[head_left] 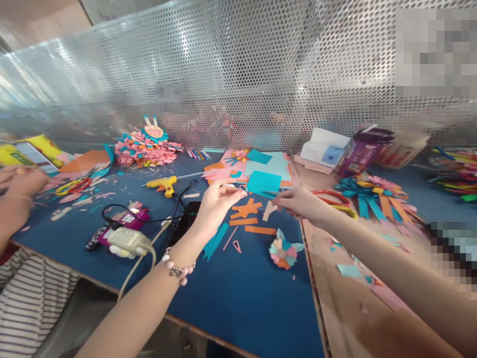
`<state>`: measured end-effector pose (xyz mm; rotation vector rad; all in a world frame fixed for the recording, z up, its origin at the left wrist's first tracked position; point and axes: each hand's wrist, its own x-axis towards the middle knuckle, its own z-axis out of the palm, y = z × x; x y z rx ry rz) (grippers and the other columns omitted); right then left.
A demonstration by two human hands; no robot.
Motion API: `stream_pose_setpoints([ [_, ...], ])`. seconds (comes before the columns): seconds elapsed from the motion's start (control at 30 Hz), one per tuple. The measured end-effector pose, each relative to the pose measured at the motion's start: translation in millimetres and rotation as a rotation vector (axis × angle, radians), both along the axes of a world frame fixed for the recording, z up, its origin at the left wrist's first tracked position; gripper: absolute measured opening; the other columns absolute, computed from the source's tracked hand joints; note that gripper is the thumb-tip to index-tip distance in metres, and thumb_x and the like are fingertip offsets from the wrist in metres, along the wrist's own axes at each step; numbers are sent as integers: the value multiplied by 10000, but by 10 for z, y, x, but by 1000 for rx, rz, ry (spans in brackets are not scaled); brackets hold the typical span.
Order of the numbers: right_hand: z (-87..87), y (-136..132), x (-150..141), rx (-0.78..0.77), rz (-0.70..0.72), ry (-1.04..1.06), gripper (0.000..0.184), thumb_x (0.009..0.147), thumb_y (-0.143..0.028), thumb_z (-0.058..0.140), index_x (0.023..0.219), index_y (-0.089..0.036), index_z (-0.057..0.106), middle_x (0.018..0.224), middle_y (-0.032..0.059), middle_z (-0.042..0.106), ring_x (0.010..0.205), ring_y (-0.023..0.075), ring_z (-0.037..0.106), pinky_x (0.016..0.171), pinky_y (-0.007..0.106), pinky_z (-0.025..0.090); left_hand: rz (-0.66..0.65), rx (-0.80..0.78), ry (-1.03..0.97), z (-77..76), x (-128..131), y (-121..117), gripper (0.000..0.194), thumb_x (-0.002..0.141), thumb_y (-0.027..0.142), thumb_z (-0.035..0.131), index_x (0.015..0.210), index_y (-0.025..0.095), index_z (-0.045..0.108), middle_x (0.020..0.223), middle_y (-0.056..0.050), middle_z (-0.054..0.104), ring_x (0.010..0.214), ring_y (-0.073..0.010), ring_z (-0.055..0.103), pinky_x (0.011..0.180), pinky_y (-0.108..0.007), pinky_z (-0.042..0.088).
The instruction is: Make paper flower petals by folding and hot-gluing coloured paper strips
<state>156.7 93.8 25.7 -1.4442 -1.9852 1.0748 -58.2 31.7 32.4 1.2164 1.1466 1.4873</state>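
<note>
One paper flower lies whole before me; a small curl is between my fingers.
Nearest on the blue table (253,303) sits the petalled paper flower (283,252), to my eye finished, with a folded pink loop (237,245) just beyond, seemingly a part not yet joined to anything. Past it lie flat orange strips (244,222), unfolded, so I judge much shaping remains. My left hand (219,201) pinches the pale curl (243,189) above them, near the teal sheet (265,182). My right hand (298,203) has its fingers drawn together by the scissors (346,201); whether it grips them, I cannot tell. Farther back, a heap of pink-and-blue paperwork (145,146) looks largely assembled.
</note>
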Motion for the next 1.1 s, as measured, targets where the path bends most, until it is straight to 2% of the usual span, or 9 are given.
stream_pose_setpoints([
  [0.1,-30,-13,130,59,-22,-8,266,721,-369,615,613,-137,684,440,-11,504,383,82,375,366,218,258,-47,-54,43,7,47,-47,419,696,229,730,1067,141,555,828,-70,701,819,-183,671,813,-340,494],
  [0.27,62,-322,87,151,32,98,347,806,-468,530,858,-176,710,623,-1,581,506,96,427,459,221,328,-154,-87,114,-2,128,-124,424,721,250,718,1098,166,545,851,-79,700,852,-199,676,815,-345,495],
  [0.37,82,-468,15,66,99,213,389,813,-516,521,930,-189,697,610,-27,512,494,81,374,461,218,315,-165,-105,147,-4,163,-148,415,717,251,722,1088,167,559,859,-90,695,842,-203,676,801,-351,503],
  [0.5,28,-511,-40,-101,78,345,397,773,-511,585,956,-173,688,569,-55,403,468,64,292,426,210,235,-200,-149,122,13,190,-163,418,707,204,724,1085,163,550,830,-75,691,820,-199,682,819,-370,512],
  [0.63,9,-520,-77,-215,65,427,409,721,-484,654,939,-139,684,593,-54,408,470,48,272,415,205,195,-235,-168,125,-9,190,-159,466,702,221,733,1119,169,530,844,-72,688,865,-216,681,857,-399,507],
  [0.73,27,-544,-94,-229,70,427,408,700,-481,673,910,-131,678,615,-44,442,481,43,287,410,195,201,-249,-172,139,-39,183,-155,480,707,232,733,1133,171,520,841,-68,684,865,-218,682,855,-407,512],
  [0.9,75,-573,-102,-83,83,323,332,743,-454,632,822,-135,676,573,-41,496,458,51,333,428,207,272,-256,-175,130,-61,181,-155,495,707,222,734,1144,167,510,837,-71,684,851,-217,688,855,-413,518],
  [1.0,96,-573,-97,68,114,242,280,782,-411,599,815,-149,693,694,3,618,566,92,478,539,237,378,-255,-183,110,-74,179,-144,500,711,211,732,1152,163,502,844,-78,687,856,-221,690,869,-421,515],
  [1.1,101,-563,-93,194,129,161,250,801,-382,581,830,-167,704,824,29,675,683,132,543,630,265,414,-253,-200,99,-87,175,-131,500,710,200,732,1151,155,500,843,-86,690,851,-223,692,867,-419,517],
])
